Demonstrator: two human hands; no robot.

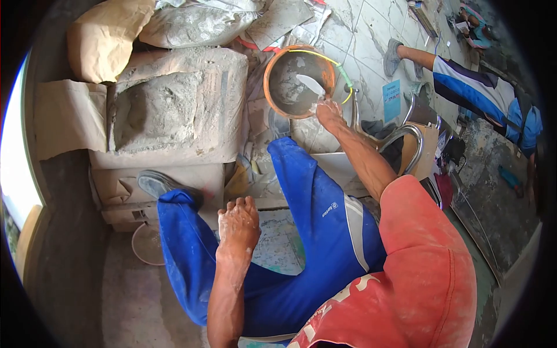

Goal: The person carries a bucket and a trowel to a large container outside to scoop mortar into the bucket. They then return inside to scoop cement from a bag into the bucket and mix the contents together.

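My right hand is closed around the handle of a trowel at the near rim of an orange bucket. The trowel's pale blade reaches over grey mix inside the bucket. Much of the handle is hidden by my fingers. My left hand, dusted with white, is raised above my blue trouser legs with its fingers curled in. Its palm is turned away, so anything inside it is hidden. To the upper left lies an opened paper sack with grey powder in its torn top.
Filled sacks and brown paper lie at the upper left. A small round container stands low on the left. Chair frames are right of the bucket. Another person is at the upper right.
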